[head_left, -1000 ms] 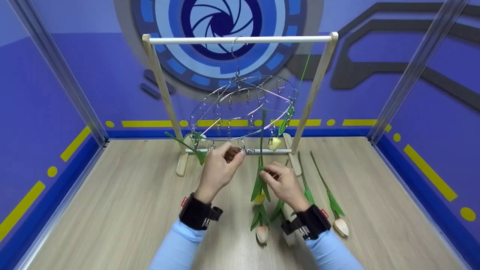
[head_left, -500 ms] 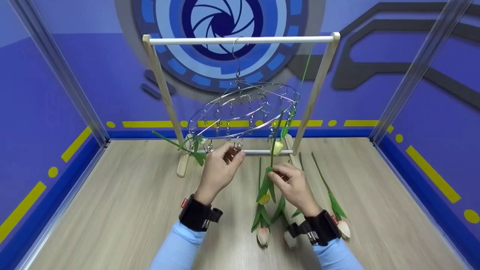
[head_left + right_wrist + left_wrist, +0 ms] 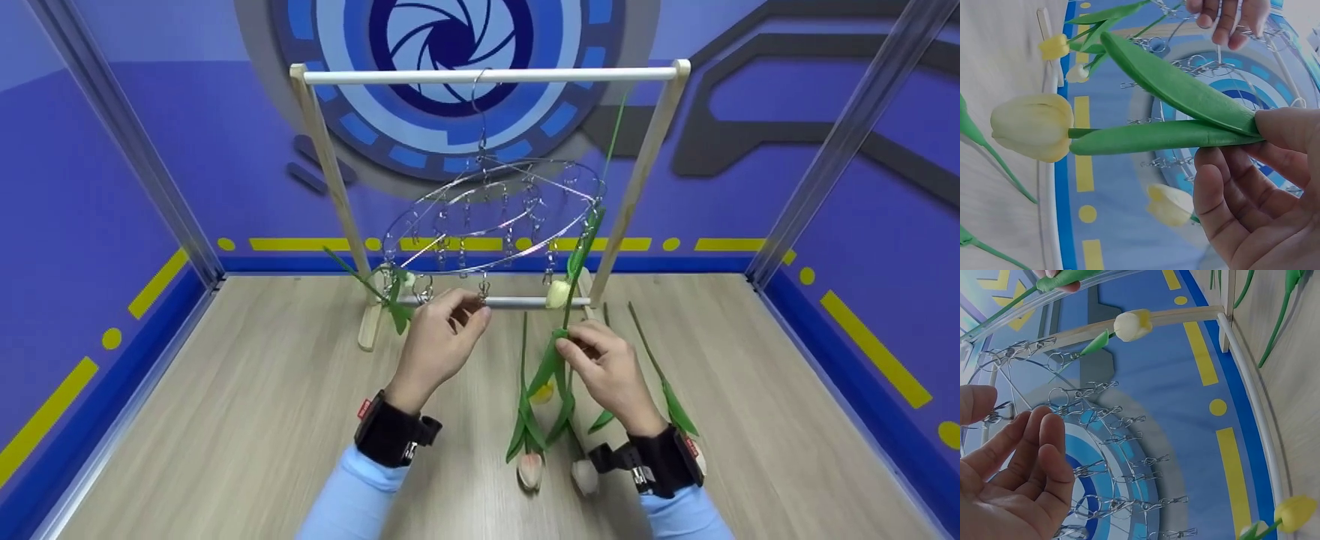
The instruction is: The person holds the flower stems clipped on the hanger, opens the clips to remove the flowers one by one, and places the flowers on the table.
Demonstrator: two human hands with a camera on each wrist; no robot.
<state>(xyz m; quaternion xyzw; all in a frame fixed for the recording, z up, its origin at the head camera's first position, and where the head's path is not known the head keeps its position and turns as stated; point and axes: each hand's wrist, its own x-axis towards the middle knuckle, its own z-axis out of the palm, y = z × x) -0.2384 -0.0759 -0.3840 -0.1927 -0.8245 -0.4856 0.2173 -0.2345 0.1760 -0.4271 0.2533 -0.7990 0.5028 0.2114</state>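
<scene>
A round metal clip hanger hangs tilted from the rack. My left hand pinches a wire clip at its front edge, between thumb and fingertips. My right hand pinches an artificial tulip where its green leaves meet the stem. The pale yellow bloom hangs down and the stem points up, crossing the hanger's right side in the head view. Another yellow-white tulip hangs from a clip on the right. Tulips with green leaves hang at the left end of the hanger.
The wooden rack with its white rod stands at the back of the table. Below the right hand lie a pink-tipped tulip and a white tulip. Farther right lies another leafy stem. Blue panels enclose the table.
My right hand has moved to the right with the tulip, whose stem now leans toward the hanger's right side. My left hand stays at the front clip, and the hanger's tilt has shifted slightly.
</scene>
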